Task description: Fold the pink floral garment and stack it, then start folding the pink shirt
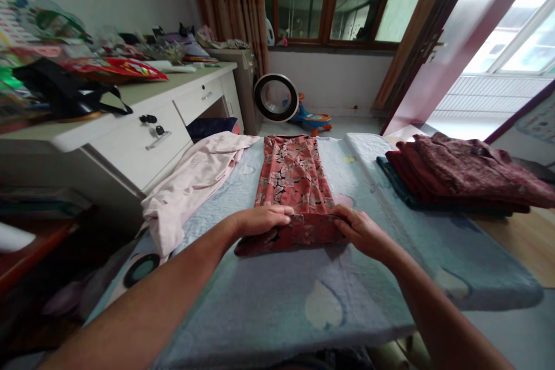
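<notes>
A red floral garment [295, 176] lies in a long narrow fold on the cloth-covered table, its near end turned up into a flap. At the flap's left corner my left hand [267, 218] is closed, thumb and fingers pinching the fabric edge. My right hand [358, 228] grips the flap's right corner, fingers curled round the cloth. Left of it, a pale pink garment [195, 179] lies loosely along the table's edge, touched by neither hand. To the right stands a stack of folded dark red and teal clothes [468, 173].
The table wears a light blue patterned cloth [325, 306]. On the left stands a white desk [143, 127] heaped with odds and ends, a black strapped item [65, 92] among them. Beyond the table are a round-framed appliance [276, 98] and a blue-orange ride-on toy [313, 119]. At the right is an open door [451, 46].
</notes>
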A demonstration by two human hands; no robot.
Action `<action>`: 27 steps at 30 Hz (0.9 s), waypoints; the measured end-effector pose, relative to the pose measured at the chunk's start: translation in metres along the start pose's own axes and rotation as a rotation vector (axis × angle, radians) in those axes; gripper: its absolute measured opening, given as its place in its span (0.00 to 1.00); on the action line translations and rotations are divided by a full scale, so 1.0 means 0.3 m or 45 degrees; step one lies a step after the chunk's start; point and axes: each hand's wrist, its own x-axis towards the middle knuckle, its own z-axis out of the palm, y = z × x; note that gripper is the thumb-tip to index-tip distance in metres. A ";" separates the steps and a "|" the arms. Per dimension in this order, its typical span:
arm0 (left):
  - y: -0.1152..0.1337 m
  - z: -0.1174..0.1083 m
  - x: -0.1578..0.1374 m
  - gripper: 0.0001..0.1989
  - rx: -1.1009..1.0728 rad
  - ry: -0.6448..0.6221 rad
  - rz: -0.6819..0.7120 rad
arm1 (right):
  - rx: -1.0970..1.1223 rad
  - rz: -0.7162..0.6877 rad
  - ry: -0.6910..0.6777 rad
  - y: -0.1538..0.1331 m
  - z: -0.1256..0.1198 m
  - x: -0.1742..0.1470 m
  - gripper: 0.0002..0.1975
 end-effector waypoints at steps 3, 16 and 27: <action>-0.027 -0.061 0.066 0.22 -0.211 -0.093 -0.091 | -0.005 -0.032 0.036 0.007 -0.035 0.071 0.10; -0.185 -0.248 0.479 0.09 0.171 -0.193 -0.057 | -0.032 0.084 0.124 0.218 -0.064 0.487 0.09; -0.360 -0.111 0.476 0.15 0.294 0.170 -0.114 | -0.056 0.294 0.084 0.384 0.066 0.601 0.06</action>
